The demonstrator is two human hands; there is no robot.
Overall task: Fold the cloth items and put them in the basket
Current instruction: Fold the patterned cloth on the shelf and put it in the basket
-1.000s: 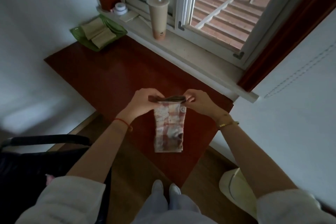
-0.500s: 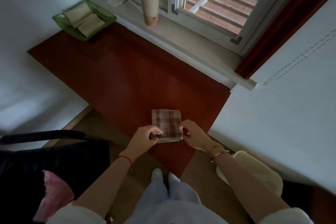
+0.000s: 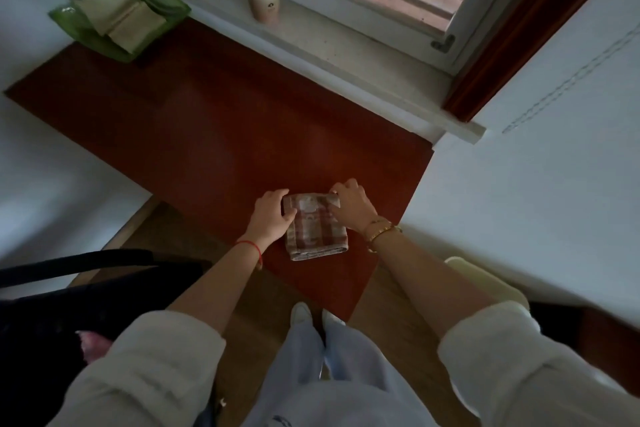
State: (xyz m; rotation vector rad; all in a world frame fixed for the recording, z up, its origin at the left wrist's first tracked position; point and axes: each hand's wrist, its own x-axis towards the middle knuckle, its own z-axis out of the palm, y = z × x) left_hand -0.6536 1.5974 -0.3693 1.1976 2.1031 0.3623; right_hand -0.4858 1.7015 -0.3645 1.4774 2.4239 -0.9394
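While the checked cloth (image 3: 313, 229) lies folded small on the red table (image 3: 225, 135), the fold wants its far edges squared before any lift — it sits between the 2 hands, left hand (image 3: 272, 215) and right hand (image 3: 349, 203) each pinching a far corner.

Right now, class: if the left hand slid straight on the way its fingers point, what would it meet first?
Probably the right hand: the left hand points rightward across the folded checked cloth it already touches. Depth is uncertain.
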